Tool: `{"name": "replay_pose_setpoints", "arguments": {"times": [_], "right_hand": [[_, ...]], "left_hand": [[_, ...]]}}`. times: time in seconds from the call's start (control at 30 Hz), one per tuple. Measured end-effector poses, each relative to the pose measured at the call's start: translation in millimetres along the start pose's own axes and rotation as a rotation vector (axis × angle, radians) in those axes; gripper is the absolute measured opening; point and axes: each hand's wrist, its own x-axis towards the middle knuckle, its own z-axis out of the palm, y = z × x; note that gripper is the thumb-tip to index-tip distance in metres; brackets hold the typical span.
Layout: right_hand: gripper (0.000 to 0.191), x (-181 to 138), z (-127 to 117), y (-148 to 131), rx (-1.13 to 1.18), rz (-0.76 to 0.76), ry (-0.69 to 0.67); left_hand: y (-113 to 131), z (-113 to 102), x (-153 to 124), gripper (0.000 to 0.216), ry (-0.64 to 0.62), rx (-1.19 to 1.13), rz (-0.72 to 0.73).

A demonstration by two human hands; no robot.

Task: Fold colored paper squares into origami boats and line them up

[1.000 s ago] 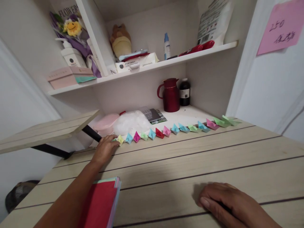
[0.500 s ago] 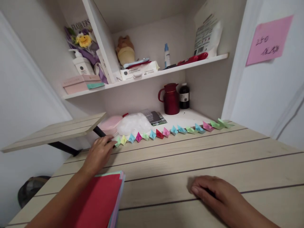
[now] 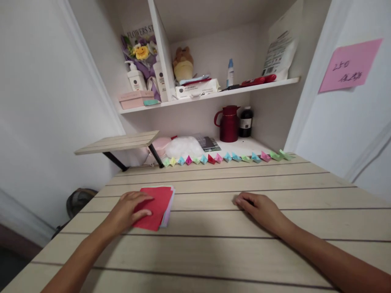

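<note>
Taking 12 o'clock as straight ahead from the middle of the tabletop (image 3: 198, 244), the left hand (image 3: 130, 211) is resting at 9 o'clock, over the left side of a paper pile (image 3: 162, 205). Its thumb and fingers are spreading apart on the red top sheet and are not pinching anything that is showing. The right hand (image 3: 256, 207) is resting at 3 o'clock, its fingers curling in; its palm is hiding, so I cannot tell if it is holding something.

The paper pile is lying flat. Its right edge is pointing to about 1 o'clock, and its long side seems to be running that way too, but the left hand is covering part.

I think the step in hand is getting at the paper. Lifting one sheet would be calling for finger and thumb pinching just its edge.

Farther off, a row of paper boats (image 3: 227, 157) is standing along the back, its long line running from about 11 o'clock to past 1. A wooden stand (image 3: 119, 142) is rising near 10. Behind the boats, a red jug (image 3: 229, 126) is standing between 12 and 1.
</note>
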Motion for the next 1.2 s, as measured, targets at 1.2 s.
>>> {"name": "replay_pose_setpoints", "arguments": {"times": [1.2], "right_hand": [[0.055,1.2,-0.4,0.7,0.407,-0.049,0.132]], "left_hand": [[98.4,-9.5,41.8,0.023,0.539,-0.691,-0.282]]}}
